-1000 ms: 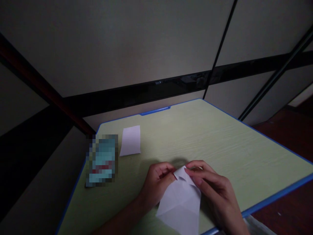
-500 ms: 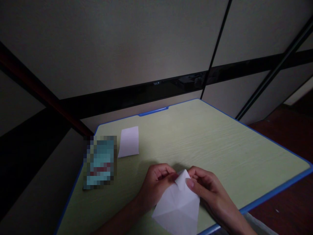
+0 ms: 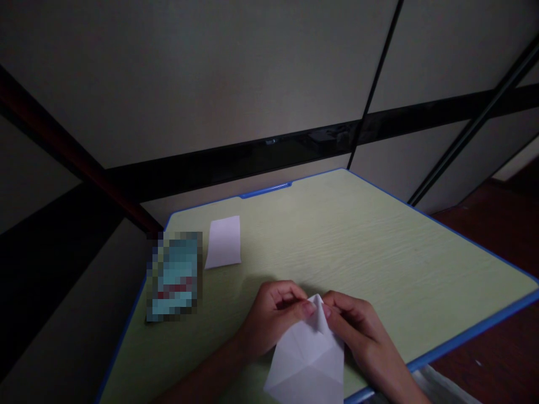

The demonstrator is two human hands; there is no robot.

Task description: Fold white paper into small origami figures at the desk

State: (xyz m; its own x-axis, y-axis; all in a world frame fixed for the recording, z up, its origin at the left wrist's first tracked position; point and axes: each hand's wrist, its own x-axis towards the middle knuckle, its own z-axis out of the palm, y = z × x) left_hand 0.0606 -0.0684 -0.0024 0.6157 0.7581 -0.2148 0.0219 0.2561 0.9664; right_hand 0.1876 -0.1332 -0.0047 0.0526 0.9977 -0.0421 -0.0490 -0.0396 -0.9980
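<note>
Creased white paper (image 3: 309,365) slants toward me over the near part of the table, its lower end cut off by the frame. My left hand (image 3: 278,317) pinches its far end from the left, with the thumb lying on the top face. From the right, my right hand (image 3: 356,325) pinches the same end, thumb close to the left thumb. Between the thumbs a small pointed fold stands up. Fingertips behind the paper are hidden.
A pale rectangular sheet of paper (image 3: 224,241) lies farther back on the blue-edged table (image 3: 370,235). Left of it is a blurred-out teal item (image 3: 177,280). Cabinet panels (image 3: 236,84) with a black band rise behind the table.
My left thumb has moved right onto the paper's tip. The small folded flap, flatter before, is now squeezed upright between both thumbs.
</note>
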